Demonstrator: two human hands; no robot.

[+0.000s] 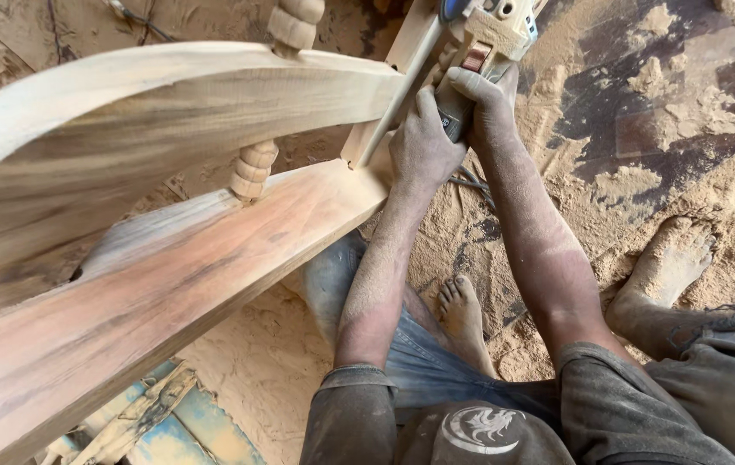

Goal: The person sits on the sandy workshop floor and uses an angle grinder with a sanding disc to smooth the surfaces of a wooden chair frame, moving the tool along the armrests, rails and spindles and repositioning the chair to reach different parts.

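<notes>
Power sander (488,39) | fingers of both hands wrapped around handle | against wooden frame (169,250)

Both hands (449,129) clamped on power tool (488,34), fingers (471,86) wrapped tight, no gap between them. Just left of fingers: upright wooden post (384,112) blocks passage. Further left: two wide curved boards (169,103), turned spindle (254,168) between them; narrow slot only. Right of fingers: open floor, sawdust (686,112) heaps, free room. Below fingers, toward body: cable (471,182) on floor, bare feet (462,314), knees crowd space. Above fingers: tool body fills way.
</notes>
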